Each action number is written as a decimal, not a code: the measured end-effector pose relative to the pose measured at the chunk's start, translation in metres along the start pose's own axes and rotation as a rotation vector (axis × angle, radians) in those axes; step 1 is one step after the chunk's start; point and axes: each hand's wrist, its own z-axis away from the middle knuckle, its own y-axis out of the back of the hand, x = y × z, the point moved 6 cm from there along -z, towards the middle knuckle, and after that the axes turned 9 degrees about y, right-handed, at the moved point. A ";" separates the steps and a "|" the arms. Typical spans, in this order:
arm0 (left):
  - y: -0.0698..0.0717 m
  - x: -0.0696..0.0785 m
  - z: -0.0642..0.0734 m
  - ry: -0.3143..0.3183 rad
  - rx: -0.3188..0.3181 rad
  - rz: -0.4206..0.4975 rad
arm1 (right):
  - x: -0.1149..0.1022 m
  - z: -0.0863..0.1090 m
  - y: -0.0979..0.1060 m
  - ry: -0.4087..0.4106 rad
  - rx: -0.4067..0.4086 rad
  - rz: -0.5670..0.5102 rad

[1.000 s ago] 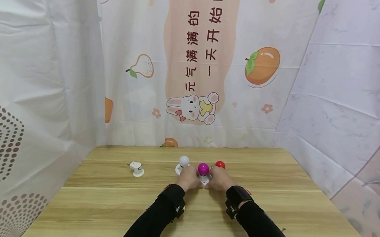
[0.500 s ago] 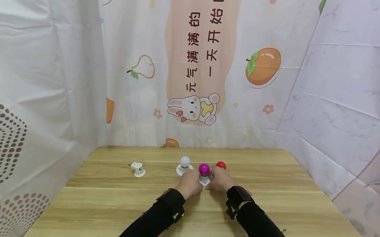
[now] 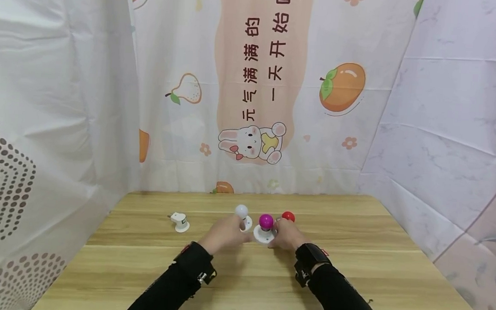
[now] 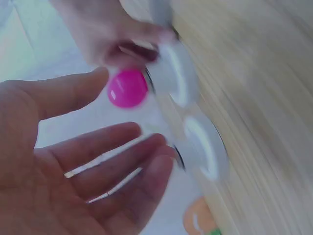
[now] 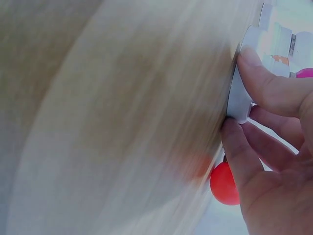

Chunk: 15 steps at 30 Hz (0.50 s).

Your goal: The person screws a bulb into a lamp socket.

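Observation:
A magenta light bulb (image 3: 266, 221) stands upright in a white round lamp holder (image 3: 262, 236) on the wooden table. My right hand (image 3: 286, 234) grips this holder's right edge; in the right wrist view the thumb (image 5: 261, 73) and index finger lie on its rim. Just left of it is a white bulb (image 3: 241, 211) on its own round base (image 3: 247, 223). My left hand (image 3: 226, 232) is in front of that base, fingers spread and holding nothing, as the left wrist view shows. A red bulb (image 3: 288, 216) lies behind my right hand, partly hidden.
A white lamp holder with an angled top (image 3: 180, 222) stands on the left part of the wooden table (image 3: 265, 289). A printed curtain (image 3: 181, 136) hangs along the back edge, with more cloth at both sides. A small dark mark (image 3: 370, 301) shows at the right front.
My left hand has let go of the magenta bulb's holder and moved left, its fingers opening. My right hand has stayed at the holder, whose round base is now uncovered.

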 end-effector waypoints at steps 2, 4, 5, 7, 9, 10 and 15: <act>0.007 -0.009 0.000 -0.016 0.018 -0.021 | 0.000 0.001 -0.001 -0.004 -0.004 -0.006; 0.013 -0.019 -0.002 -0.028 0.040 -0.069 | 0.001 0.001 -0.001 -0.011 -0.005 -0.010; 0.015 -0.024 -0.003 -0.036 0.054 -0.089 | 0.000 0.001 -0.001 -0.017 -0.006 -0.013; 0.021 -0.034 -0.006 -0.056 0.092 -0.142 | -0.001 0.001 0.000 -0.025 -0.004 -0.016; 0.026 -0.042 -0.009 -0.086 0.139 -0.219 | -0.002 0.001 0.001 -0.027 -0.002 -0.015; 0.029 -0.046 -0.010 -0.106 0.164 -0.258 | -0.003 0.001 0.001 -0.025 -0.001 -0.014; 0.036 -0.065 -0.011 -0.151 0.211 -0.423 | -0.002 0.001 0.001 -0.019 0.006 -0.015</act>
